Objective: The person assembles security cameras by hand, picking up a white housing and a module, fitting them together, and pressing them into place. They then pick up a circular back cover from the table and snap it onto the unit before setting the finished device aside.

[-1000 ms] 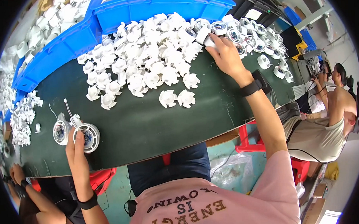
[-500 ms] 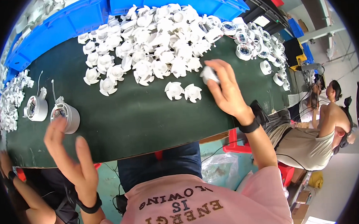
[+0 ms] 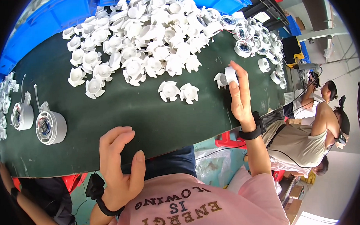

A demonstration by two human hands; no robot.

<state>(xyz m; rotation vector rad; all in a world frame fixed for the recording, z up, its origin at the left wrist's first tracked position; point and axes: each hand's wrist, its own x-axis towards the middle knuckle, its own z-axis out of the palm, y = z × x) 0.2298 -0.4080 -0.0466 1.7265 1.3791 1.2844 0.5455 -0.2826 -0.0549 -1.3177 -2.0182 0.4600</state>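
Hovering lower now than half a second back, the left hand [image 3: 120, 165] is hanging wide open at the green table [image 3: 107, 111] edge. Further right, the right hand [image 3: 239, 94] is pinching a small white round housing [image 3: 231, 75] above the table, probably plastic; fingers are hiding its back.

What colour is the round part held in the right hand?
White: the round part in the right hand shows plainly in the head view.
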